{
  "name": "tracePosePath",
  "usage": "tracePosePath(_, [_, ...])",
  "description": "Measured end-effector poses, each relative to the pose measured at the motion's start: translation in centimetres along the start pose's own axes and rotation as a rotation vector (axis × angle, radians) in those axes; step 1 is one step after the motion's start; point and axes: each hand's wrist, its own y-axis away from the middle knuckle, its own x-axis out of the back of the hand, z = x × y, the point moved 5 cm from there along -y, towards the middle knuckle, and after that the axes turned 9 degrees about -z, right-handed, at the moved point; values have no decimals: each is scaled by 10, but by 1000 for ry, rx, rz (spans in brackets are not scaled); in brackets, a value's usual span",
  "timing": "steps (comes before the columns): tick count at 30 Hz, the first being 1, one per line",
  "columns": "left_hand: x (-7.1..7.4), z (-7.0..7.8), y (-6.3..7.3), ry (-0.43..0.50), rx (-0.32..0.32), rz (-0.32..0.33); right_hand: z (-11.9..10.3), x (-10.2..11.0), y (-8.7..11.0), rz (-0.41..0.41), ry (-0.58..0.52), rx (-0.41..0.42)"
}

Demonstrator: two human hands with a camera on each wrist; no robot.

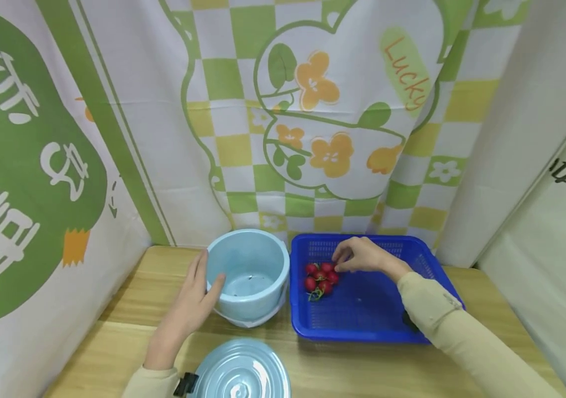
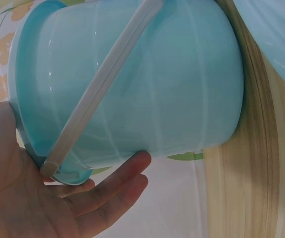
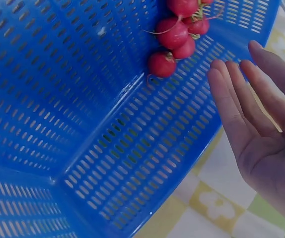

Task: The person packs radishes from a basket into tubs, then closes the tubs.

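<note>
Red radishes (image 1: 325,283) lie bunched in the left part of a blue plastic basket (image 1: 362,335). My right hand (image 1: 365,255) is over the basket beside the radishes. In the right wrist view its fingers (image 3: 227,94) are straight and spread with nothing between them, just apart from the radishes (image 3: 172,34). To the left stands an upright light-blue bucket (image 1: 258,307) without its cover. My left hand (image 1: 190,301) holds its left rim, thumb over the rim and the other fingers along the outside wall. The bucket's pale handle (image 2: 100,94) hangs down across its side.
A light-blue lid (image 1: 243,370) lies on the wooden table (image 1: 129,309) in front of the bucket. Bucket and basket stand side by side, close to a patterned cloth (image 1: 243,127) behind them. White cloth walls rise at left and right.
</note>
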Motion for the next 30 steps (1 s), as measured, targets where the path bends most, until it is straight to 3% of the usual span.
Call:
tracePosePath(11, [-1,0,-2,-3,-2,2,-3,-6,-18,-49,164,110])
tracePosePath(30, [1,2,-1,3,-4,4,17,-30,-32,-84,150,133])
